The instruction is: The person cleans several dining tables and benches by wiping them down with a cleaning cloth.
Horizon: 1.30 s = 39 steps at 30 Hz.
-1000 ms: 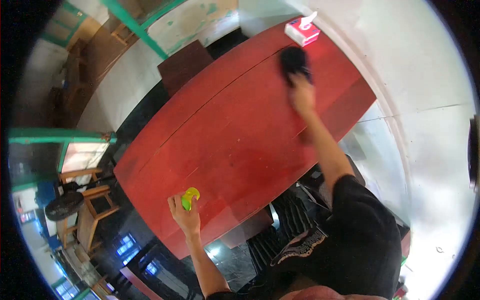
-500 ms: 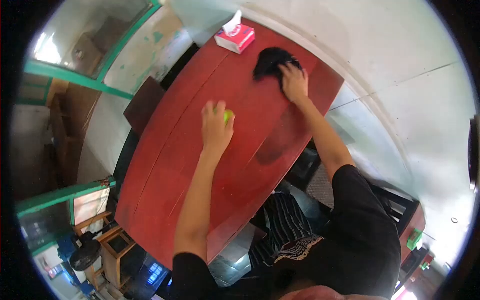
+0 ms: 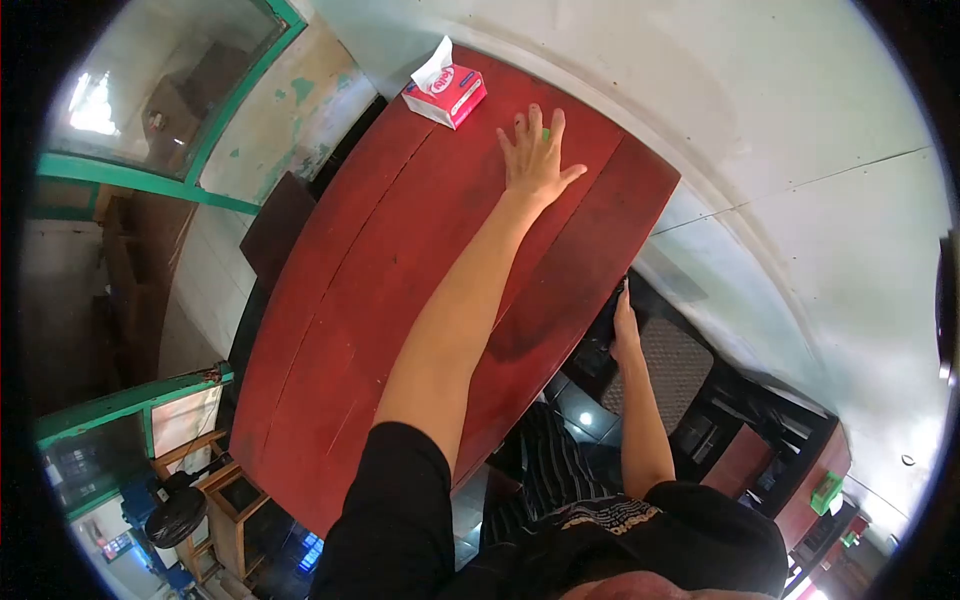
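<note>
My left hand [image 3: 537,165] reaches far across the red table [image 3: 400,260] with its fingers spread. A small bright green round thing [image 3: 546,133] shows between the fingers, mostly hidden by the hand. Below the table's right edge, my right hand [image 3: 626,325] hangs low with its fingers closed. Beside its fingers is a soft black bundle [image 3: 606,325], hard to separate from the dark chair behind it. To the left of my left hand, a pink and white tissue pack [image 3: 447,93] stands with one tissue sticking out.
A chair with a patterned seat [image 3: 660,375] is at the table's right side, near the wall. Another dark chair back [image 3: 277,228] touches the left edge. At the lower left are a black fan [image 3: 178,517] and a wooden stool [image 3: 232,500].
My right hand has left the tabletop and dropped below its edge, and the black bundle is gone from the table. My left hand has moved forward and right, the green thing with it.
</note>
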Each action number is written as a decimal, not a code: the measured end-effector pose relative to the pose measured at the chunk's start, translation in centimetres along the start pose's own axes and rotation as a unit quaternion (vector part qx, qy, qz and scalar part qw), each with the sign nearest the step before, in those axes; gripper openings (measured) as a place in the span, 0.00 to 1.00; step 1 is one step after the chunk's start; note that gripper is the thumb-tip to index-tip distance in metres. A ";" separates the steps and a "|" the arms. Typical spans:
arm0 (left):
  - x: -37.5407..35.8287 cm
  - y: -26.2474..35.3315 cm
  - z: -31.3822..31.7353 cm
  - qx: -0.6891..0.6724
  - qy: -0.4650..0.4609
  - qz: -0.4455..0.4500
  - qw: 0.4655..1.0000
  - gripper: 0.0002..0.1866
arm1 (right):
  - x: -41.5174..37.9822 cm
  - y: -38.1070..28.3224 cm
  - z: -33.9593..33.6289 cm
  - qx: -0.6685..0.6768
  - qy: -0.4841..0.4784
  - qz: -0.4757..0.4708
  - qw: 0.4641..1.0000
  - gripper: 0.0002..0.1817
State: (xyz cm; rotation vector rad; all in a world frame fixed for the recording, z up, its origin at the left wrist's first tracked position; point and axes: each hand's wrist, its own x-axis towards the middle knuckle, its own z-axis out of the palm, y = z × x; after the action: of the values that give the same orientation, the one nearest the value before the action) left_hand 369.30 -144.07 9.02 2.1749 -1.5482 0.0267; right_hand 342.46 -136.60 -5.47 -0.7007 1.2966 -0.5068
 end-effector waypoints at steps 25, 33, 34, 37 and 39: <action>-65.8 -1.7 -12.6 -0.503 0.442 -0.719 0.186 0.21 | 3.4 2.6 0.5 0.113 0.030 0.035 0.992 0.34; -63.5 -0.3 -13.5 -0.583 0.437 -0.660 0.184 0.19 | -8.4 -3.8 1.9 -0.212 0.136 -0.362 0.897 0.19; -65.0 -0.5 -13.0 -0.552 0.443 -0.692 0.142 0.20 | -11.0 -4.0 4.1 -0.308 0.049 -0.375 0.873 0.18; -65.6 -0.2 -13.3 -0.557 0.397 -0.708 0.178 0.19 | -11.7 0.4 11.4 -0.614 -0.038 -0.491 0.617 0.25; -66.1 0.8 -15.5 -0.586 0.350 -0.710 0.175 0.19 | -16.1 2.7 19.0 -0.667 -0.113 -0.439 0.592 0.29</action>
State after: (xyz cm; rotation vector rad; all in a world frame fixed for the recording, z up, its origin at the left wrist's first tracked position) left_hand 348.39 -79.60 4.64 0.8848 1.1967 -0.4827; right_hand 357.46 -120.08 5.84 -2.6720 0.7916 -0.0613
